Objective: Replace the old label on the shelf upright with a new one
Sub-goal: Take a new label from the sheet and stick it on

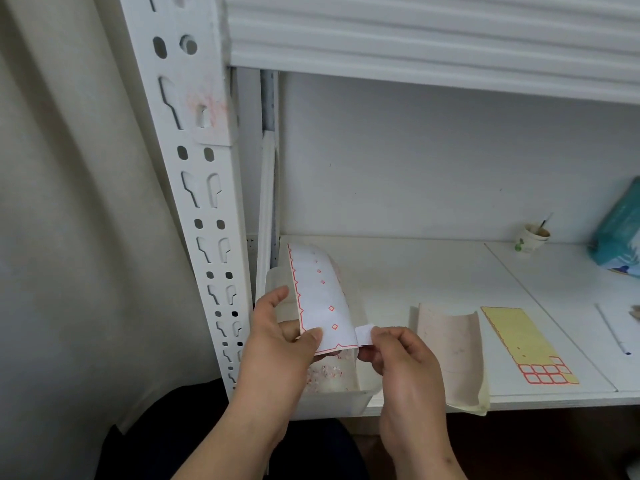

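A white perforated shelf upright [194,188] rises at the left, with a patch of reddish residue [207,105] on its face near the top. My left hand [280,344] grips a curled white label sheet with red borders [320,299] at its lower edge. My right hand [398,355] pinches a small white label [363,336] at the sheet's lower right corner, partly lifted off it. Both hands hover over the shelf's front left corner.
On the white shelf board [433,271] lie a curled beige backing sheet [450,355] and a yellow label sheet with several red-bordered labels [526,344]. A paper cup with a stick [533,237], a teal bag [620,233] and a pen [613,330] sit to the right.
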The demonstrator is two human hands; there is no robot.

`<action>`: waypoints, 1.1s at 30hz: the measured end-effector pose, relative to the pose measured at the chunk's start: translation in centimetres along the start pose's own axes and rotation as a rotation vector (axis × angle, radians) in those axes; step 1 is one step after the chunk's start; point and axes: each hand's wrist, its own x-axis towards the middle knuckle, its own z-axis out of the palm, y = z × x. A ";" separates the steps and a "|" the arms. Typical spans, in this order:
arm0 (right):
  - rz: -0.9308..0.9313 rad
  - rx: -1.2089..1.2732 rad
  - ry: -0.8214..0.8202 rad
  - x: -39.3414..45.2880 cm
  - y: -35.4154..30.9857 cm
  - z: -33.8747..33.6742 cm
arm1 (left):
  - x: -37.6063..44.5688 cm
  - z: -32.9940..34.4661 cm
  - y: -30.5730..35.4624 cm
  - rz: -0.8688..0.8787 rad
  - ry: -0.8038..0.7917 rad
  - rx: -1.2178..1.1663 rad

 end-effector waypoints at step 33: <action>-1.101 -0.752 0.144 0.0 2.1 0.0 | 0.5 0.9 -0.9 -0.213 -0.194 -0.361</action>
